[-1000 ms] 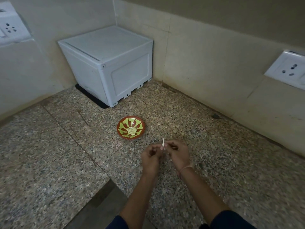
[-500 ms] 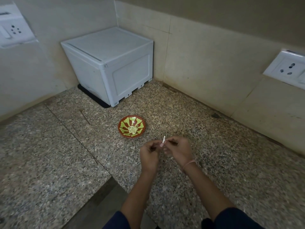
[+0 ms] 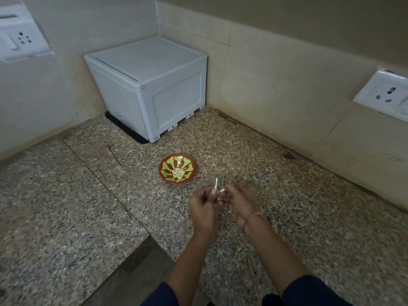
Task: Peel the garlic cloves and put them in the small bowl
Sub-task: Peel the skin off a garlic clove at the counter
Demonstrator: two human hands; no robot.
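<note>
Pinching 1 garlic clove [image 3: 217, 187], left hand [image 3: 202, 206] and right hand [image 3: 238, 200]; peeled cloves [image 3: 178, 173] in small bowl [image 3: 176, 182].

You have two hands in view, left hand [image 3: 202, 206] and right hand [image 3: 237, 200]. At your fingers are one garlic clove [image 3: 222, 190] and one strip of skin [image 3: 216, 183]. On the table [image 3: 66, 206], at eleven o'clock from your hands, stands one small bowl [image 3: 169, 181]; its heap of peeled cloves [image 3: 178, 172] is too bunched to count. Farther out at eleven o'clock is one white box [image 3: 150, 87]. There are two wall sockets, one at ten o'clock [image 3: 18, 39] and one at two o'clock [image 3: 385, 96].

navy sleeves [image 3: 309, 291]; thin wrist thread [image 3: 253, 215]
</note>
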